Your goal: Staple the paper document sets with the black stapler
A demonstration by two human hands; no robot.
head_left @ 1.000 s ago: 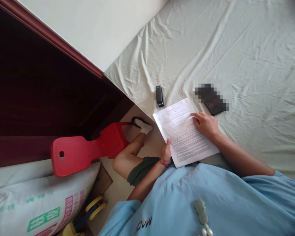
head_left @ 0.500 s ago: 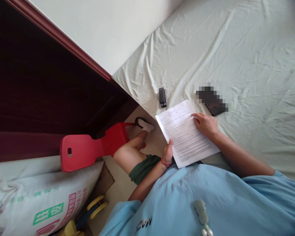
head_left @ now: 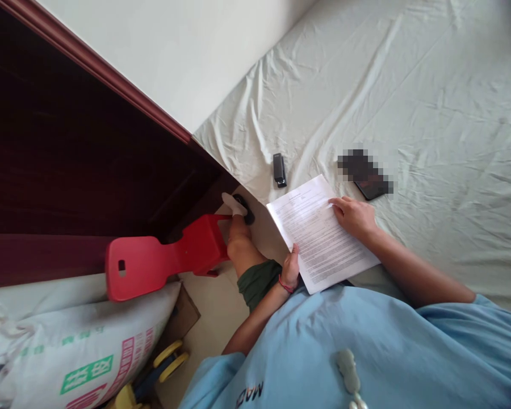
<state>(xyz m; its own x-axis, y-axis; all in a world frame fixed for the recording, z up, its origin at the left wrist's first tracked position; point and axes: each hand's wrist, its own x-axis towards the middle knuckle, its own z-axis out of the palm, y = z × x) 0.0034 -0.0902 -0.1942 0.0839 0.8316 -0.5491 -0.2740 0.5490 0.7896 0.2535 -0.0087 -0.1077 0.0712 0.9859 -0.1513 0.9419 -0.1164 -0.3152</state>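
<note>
A sheaf of printed paper (head_left: 319,238) lies slanted across my lap and the edge of the bed. My left hand (head_left: 289,268) is closed on its lower left edge, with the thumb on top. A red band circles that wrist. My right hand (head_left: 355,217) rests over the right side of the paper, its index finger stretched onto the printed lines and the other fingers partly curled and hidden. Just beyond the top edge of the paper is a black stapler (head_left: 280,170). A dark phone (head_left: 368,176), partly pixelated, lies beyond my right hand.
The bed is covered by a pale, wrinkled sheet (head_left: 451,125). A red plastic chair (head_left: 138,267) stands at the left, near a dark wooden panel (head_left: 80,125). In the lower left are a white printed sack (head_left: 46,341) and a yellow-wheeled toy (head_left: 170,360).
My bare leg and socked foot have shifted, and the foot now lies beside its dark slipper. Both hands keep their places on the paper. The view has moved very slightly.
</note>
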